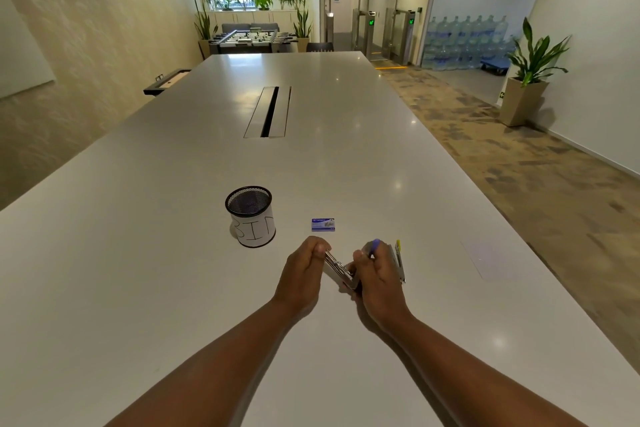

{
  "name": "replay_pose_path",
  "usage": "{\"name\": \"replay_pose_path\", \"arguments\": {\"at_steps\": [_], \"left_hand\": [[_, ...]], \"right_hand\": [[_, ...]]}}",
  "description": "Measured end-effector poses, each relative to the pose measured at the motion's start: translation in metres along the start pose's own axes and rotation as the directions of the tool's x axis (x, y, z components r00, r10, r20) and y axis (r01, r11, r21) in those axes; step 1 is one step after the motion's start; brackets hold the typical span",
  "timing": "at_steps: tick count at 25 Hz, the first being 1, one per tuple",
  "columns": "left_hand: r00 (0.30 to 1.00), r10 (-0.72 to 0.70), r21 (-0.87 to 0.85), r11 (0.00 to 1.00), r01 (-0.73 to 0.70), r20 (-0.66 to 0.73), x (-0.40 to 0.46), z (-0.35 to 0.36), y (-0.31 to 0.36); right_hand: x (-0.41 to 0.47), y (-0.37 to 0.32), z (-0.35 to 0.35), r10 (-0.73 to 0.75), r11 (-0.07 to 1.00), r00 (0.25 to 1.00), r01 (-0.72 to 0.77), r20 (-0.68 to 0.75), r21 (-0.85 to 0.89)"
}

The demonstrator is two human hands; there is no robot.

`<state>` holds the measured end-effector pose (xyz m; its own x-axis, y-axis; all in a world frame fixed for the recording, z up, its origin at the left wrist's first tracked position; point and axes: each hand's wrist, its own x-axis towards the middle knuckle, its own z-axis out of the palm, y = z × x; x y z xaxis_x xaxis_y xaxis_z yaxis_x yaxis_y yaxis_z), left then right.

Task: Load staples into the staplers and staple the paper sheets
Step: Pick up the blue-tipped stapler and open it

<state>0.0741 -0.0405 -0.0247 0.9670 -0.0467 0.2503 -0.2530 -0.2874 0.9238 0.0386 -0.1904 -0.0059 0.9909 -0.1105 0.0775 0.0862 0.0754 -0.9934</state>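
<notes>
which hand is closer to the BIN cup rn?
Left. The left hand is just right of and nearer the camera than the BIN cup, pinching the open stapler. The right hand holds the stapler's other side, farther right.

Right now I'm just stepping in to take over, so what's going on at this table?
A person is working on an opened stapler with both hands. The left hand pinches the end of its metal staple track; the right hand holds the body. A small staple box and a mesh cup marked BIN sit just beyond on the white table. No paper sheets are clearly visible.
</notes>
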Motion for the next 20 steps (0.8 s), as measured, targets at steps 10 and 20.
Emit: {"name": "replay_pose_path", "arguments": {"at_steps": [10, 20], "left_hand": [[0.970, -0.228, -0.199, 0.958, 0.207, -0.088, 0.014, -0.007, -0.001], [0.995, -0.060, 0.328, 0.941, 0.085, -0.084, 0.009, 0.000, 0.018]], "right_hand": [[-0.013, -0.002, -0.002, -0.280, 0.843, 0.958, 0.212, -0.066, -0.494], [-0.022, 0.004, -0.007, -0.189, 0.650, 0.982, 0.145, 0.027, -0.746]]}}
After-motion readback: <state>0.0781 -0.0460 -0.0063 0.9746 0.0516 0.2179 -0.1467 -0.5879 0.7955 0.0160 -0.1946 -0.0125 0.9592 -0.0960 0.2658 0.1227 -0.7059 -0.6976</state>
